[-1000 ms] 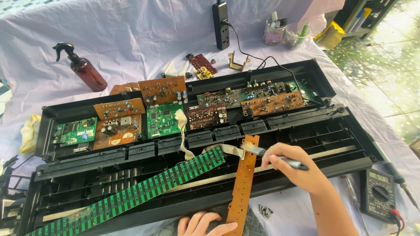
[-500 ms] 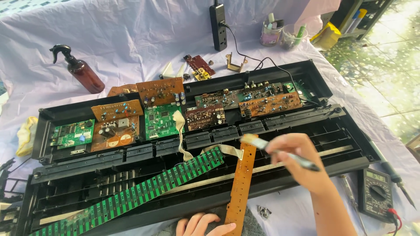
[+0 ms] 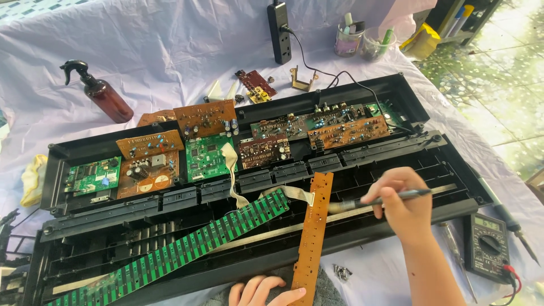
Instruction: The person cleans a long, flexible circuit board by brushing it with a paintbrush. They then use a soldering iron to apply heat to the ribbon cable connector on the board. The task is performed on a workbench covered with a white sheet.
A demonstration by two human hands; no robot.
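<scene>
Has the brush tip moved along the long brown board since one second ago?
Yes. The brush tip, held in the right hand, now lies just right of the brown board; earlier it touched the board's top end.

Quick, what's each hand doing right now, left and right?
Left hand: fingers rest on the lower end of the brown circuit strip.
Right hand: closed on a thin brush, its tip at the strip.

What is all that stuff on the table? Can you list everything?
keyboard case: 1, black, centre, opened
circuit boards: several, green and brown, inside case
long green strip: 1, slanting across case
long brown strip: 1, front centre
brush: 1, dark handle, at brown strip
spray bottle: 1, brown, back left
power strip: 1, black, back
multimeter: 1, dark, right
cloth: 1, white, underneath
left hand: steadies brown strip
right hand: grip on brush
</scene>
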